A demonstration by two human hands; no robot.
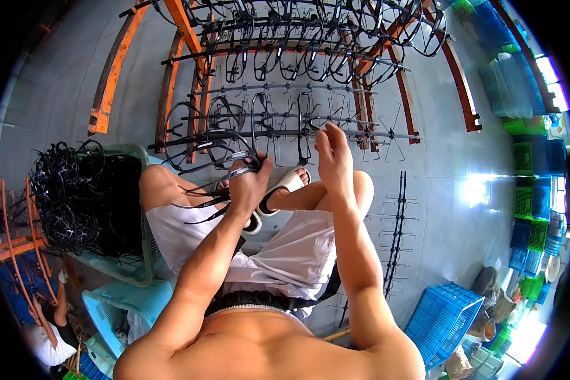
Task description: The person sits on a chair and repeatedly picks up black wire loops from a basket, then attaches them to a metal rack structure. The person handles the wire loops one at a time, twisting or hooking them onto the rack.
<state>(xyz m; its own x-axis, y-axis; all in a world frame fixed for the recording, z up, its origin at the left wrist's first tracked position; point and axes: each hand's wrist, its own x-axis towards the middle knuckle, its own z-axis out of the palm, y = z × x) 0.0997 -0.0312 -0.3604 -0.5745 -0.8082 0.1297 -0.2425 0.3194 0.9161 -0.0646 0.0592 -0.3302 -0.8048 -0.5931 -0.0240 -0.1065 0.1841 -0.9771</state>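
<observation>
My left hand is closed around a bunch of glossy black curved plastic frames; their thin arms fan out to the left and hang over my left knee. My right hand is raised beside a horizontal metal rod with thin wire hooks. Its fingers stretch forward, and I see nothing held in them. Similar black frames hang on the rod just left of my right hand. Where my right fingertips meet the hooks is too small to make out.
Orange racks carry more rods full of black frames ahead. At left, a green basket holds a heap of frames beside a pale blue plastic chair. Hooked rods lie right, near a blue crate. Another person is at lower left.
</observation>
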